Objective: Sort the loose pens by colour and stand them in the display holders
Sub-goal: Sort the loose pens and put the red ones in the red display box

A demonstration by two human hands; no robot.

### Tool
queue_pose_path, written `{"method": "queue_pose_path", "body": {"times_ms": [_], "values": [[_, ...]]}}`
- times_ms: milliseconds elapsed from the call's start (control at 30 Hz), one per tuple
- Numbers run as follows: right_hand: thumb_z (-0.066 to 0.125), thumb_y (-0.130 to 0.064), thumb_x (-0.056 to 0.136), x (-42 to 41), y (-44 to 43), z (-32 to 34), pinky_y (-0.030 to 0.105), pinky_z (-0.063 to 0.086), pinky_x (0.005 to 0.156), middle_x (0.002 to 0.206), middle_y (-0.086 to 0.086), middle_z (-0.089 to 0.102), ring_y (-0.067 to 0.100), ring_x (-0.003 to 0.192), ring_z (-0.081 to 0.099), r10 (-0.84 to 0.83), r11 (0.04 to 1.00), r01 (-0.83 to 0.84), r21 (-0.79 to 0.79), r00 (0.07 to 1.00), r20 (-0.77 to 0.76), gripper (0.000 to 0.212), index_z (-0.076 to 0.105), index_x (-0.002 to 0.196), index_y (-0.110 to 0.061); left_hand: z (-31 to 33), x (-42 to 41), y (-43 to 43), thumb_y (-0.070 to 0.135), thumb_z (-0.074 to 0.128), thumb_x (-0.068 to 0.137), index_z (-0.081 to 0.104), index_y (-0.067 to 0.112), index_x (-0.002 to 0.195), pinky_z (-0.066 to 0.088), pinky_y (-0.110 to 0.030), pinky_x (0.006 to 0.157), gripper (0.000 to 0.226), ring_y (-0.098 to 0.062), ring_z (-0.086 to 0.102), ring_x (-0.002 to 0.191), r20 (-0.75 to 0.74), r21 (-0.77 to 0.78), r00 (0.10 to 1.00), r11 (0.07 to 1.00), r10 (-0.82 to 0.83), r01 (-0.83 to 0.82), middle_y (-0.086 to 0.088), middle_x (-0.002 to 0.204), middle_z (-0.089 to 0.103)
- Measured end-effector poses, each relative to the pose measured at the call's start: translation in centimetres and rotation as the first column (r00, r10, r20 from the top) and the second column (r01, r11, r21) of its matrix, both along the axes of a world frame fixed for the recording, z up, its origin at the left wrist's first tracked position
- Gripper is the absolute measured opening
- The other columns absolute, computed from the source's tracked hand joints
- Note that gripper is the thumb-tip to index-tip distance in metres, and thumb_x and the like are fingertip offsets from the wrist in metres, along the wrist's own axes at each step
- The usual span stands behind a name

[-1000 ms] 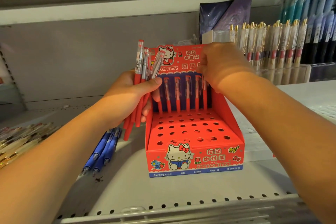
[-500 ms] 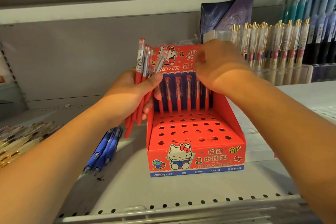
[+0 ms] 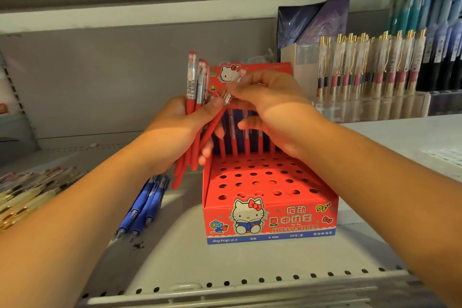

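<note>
My left hand (image 3: 175,130) grips a bunch of red pens (image 3: 192,117) upright, just left of the red display holder (image 3: 270,220). My right hand (image 3: 272,112) pinches the clear top of one pen from that bunch (image 3: 231,90) between thumb and fingers, above the holder's back row. Several red pens (image 3: 233,145) stand in the back row of holes, partly hidden behind my hands. The other holes in the stepped top are bare. Blue pens (image 3: 145,205) lie loose on the shelf to the holder's left.
A heap of gold-trimmed pens (image 3: 30,192) lies at the far left of the shelf. Clear holders with gold-clipped pens (image 3: 370,67) stand at the back right, dark pens (image 3: 440,57) beyond them. The shelf's perforated front lip (image 3: 250,282) runs below the holder.
My right hand has moved left from the right end of the holder's back row to the bunch in my left hand and taken hold of one pen's top.
</note>
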State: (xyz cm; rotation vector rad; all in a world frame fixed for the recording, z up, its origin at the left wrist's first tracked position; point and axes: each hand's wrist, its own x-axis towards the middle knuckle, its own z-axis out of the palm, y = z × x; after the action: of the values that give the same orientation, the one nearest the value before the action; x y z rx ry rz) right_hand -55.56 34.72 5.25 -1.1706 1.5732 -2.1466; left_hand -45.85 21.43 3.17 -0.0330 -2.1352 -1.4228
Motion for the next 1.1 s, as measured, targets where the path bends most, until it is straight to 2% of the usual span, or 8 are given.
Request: {"method": "queue_pose_path", "body": {"times_ms": [100,167,267,433,600,733,800,1100], "values": [[0.066,-0.010,0.091,0.0,0.0,0.2,0.021,0.046,0.041,0.090,0.010,0.075,0.020,0.076,0.073,0.040,0.995,-0.032,-0.095,0.995,0.087,0.013,0.055,0.087,-0.014,0.1,-0.1,-0.2,0.051,0.056,0.090,0.066,0.016,0.066,0.042,-0.026,0.036,0.044,-0.025,0.050,0.035,0.010,0.048,0.999,0.998,0.045,-0.046,-0.012,0.057,0.061],[0.065,-0.007,0.092,-0.1,-0.1,0.5,0.022,0.048,0.042,0.087,0.010,0.074,0.020,0.070,0.072,-0.014,0.988,0.028,-0.149,0.995,0.095,0.014,0.053,0.089,-0.014,0.1,-0.3,-0.3,0.045,0.052,0.098,0.063,0.011,0.074,0.041,-0.025,0.034,0.043,-0.023,0.051,0.034,0.023,0.061,0.994,0.993,0.103,-0.105,-0.009,0.053,0.061],[0.064,0.001,0.090,-0.4,-0.3,1.0,0.029,0.055,0.046,0.082,0.009,0.072,0.017,0.061,0.068,-0.129,0.971,0.143,-0.190,0.988,0.084,0.023,0.050,0.104,-0.011,0.1,-0.6,-0.4,0.037,0.054,0.100,0.057,0.013,0.084,0.041,-0.025,0.034,0.029,-0.021,0.052,0.036,-0.028,0.096,0.984,0.980,0.177,-0.173,-0.004,0.055,0.061],[0.061,0.004,0.091,-1.3,-0.4,0.8,0.035,0.060,0.055,0.081,0.009,0.069,0.017,0.060,0.066,-0.248,0.940,0.241,-0.243,0.969,0.000,0.031,0.045,0.095,-0.022,0.2,-1.0,-0.8,0.030,0.055,0.100,0.054,0.012,0.091,0.035,-0.021,0.031,0.020,-0.014,0.045,0.033,-0.051,0.103,0.953,0.950,0.300,-0.293,0.005,0.056,0.057],[0.069,-0.004,0.088,-2.1,-0.8,-0.1,0.032,0.055,0.045,0.079,0.012,0.065,0.020,0.060,0.069,-0.332,0.937,0.300,-0.178,0.923,-0.194,0.040,0.043,0.091,-0.034,0.1,-1.0,-0.9,0.029,0.056,0.100,0.053,0.015,0.092,0.035,-0.022,0.034,0.016,-0.014,0.043,0.040,-0.071,0.096,0.958,0.958,0.278,-0.271,-0.002,0.079,0.059],[0.073,-0.008,0.085,-2.3,-1.4,-1.1,0.029,0.055,0.042,0.073,0.004,0.055,0.015,0.055,0.065,-0.360,0.933,0.334,-0.136,0.872,-0.332,0.042,0.043,0.096,-0.036,0.0,-1.0,-1.0,0.030,0.056,0.100,0.055,0.010,0.091,0.035,-0.024,0.036,0.021,-0.016,0.043,0.043,-0.058,0.063,0.969,0.970,0.239,-0.235,-0.008,0.078,0.058],[0.073,-0.011,0.086,-2.4,-1.7,-1.4,0.029,0.055,0.042,0.074,0.002,0.053,0.019,0.060,0.067,-0.368,0.929,0.355,-0.104,0.856,-0.362,0.041,0.043,0.096,-0.036,0.0,-1.0,-1.0,0.030,0.056,0.100,0.055,0.010,0.090,0.035,-0.024,0.036,0.022,-0.017,0.043,0.043,-0.060,0.052,0.970,0.971,0.235,-0.232,-0.007,0.076,0.058],[0.072,-0.011,0.087,-2.8,-2.1,-2.1,0.025,0.053,0.040,0.074,-0.002,0.053,0.005,0.054,0.066,-0.324,0.940,0.340,-0.032,0.861,-0.392,0.037,0.043,0.100,-0.030,0.1,-0.8,-0.7,0.030,0.055,0.100,0.055,0.009,0.090,0.035,-0.024,0.037,0.023,-0.022,0.040,0.045,-0.041,0.057,0.977,0.977,0.208,-0.205,-0.011,0.076,0.056]]}}
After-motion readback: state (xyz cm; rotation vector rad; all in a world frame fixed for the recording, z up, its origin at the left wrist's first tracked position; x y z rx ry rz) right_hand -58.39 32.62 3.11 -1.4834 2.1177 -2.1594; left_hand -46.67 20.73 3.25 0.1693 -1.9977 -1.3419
